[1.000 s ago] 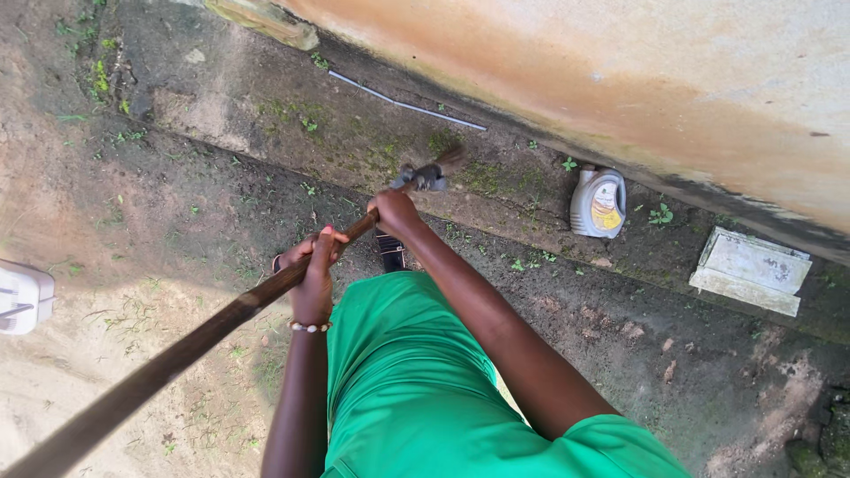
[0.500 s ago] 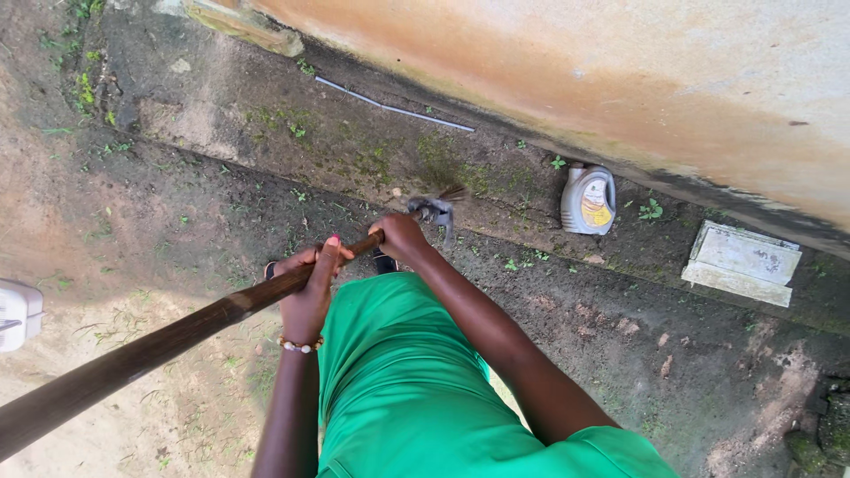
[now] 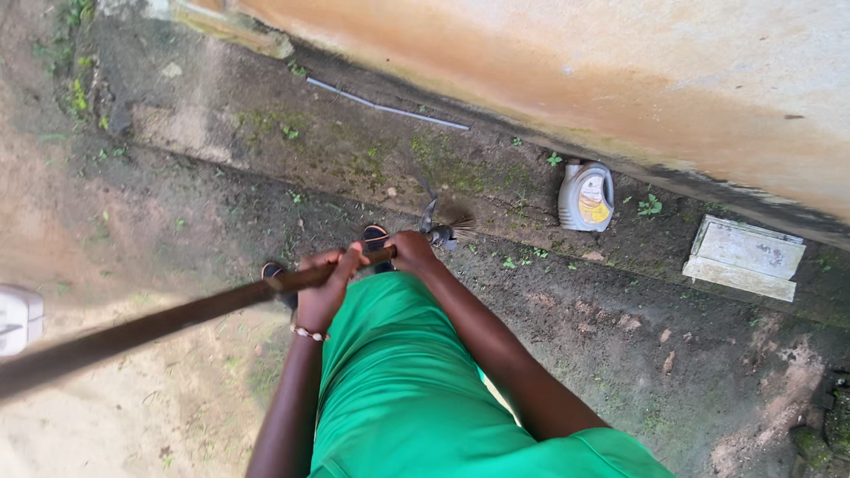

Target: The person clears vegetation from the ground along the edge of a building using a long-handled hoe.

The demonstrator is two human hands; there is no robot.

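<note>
Both my hands grip a long brown wooden handle that runs from the lower left toward the middle. My left hand, with a bead bracelet at the wrist, holds it lower down. My right hand holds it close to the metal hoe head, which is blurred and sits just above the dark soil beside a mossy concrete strip. My green garment fills the lower middle, and my sandalled feet show just beyond it.
A stained wall runs along the top right. At its foot stand a white plastic jug and a flat pale slab. A thin white pipe lies along the strip. A white object sits at the left edge.
The hoe head has swung down and toward me from the mossy strip. The handle's rear end has dropped to a flatter angle, and both hands moved lower in view.
</note>
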